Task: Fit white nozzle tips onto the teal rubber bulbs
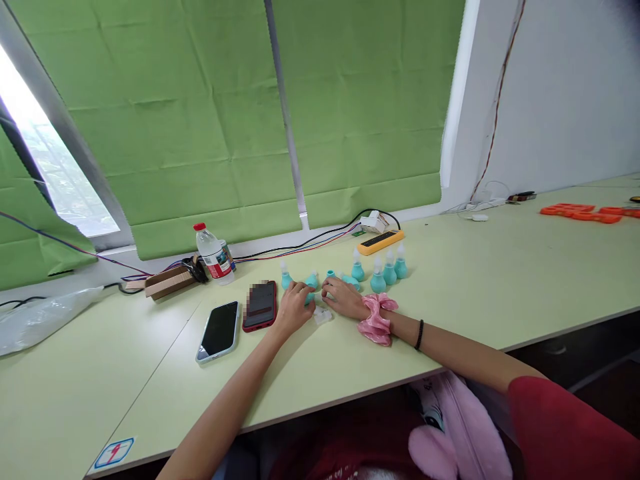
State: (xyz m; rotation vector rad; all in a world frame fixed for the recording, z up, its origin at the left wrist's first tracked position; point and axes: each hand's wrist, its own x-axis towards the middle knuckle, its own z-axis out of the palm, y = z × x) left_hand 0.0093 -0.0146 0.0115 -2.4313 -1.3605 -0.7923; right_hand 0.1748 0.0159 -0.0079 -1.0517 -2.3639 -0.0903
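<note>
My left hand (pixel 296 307) is closed around a teal squeeze bulb (pixel 309 299) low over the table. Facing it, my right hand (pixel 344 298) has its fingers pinched close to the bulb's pale end; what they grip is too small to make out. Small clear plastic pieces (pixel 323 315) lie just below the hands. Behind my fingers are more teal bulbs, some lying down, one bulb (pixel 331 273) showing no tip. Upright bulbs with clear tips, such as this teal bulb (pixel 378 280), stand in a group to the right, and another tipped bulb (pixel 286 277) is at the left.
Left of my hands lie a red-cased phone (pixel 260 305) and a light-cased phone (pixel 219 331). A water bottle (pixel 215 255), an open cardboard box (pixel 173 283) and cables line the back. A yellow power strip (pixel 381 243) is behind the bulbs; orange plastic parts (pixel 583 212) lie far right.
</note>
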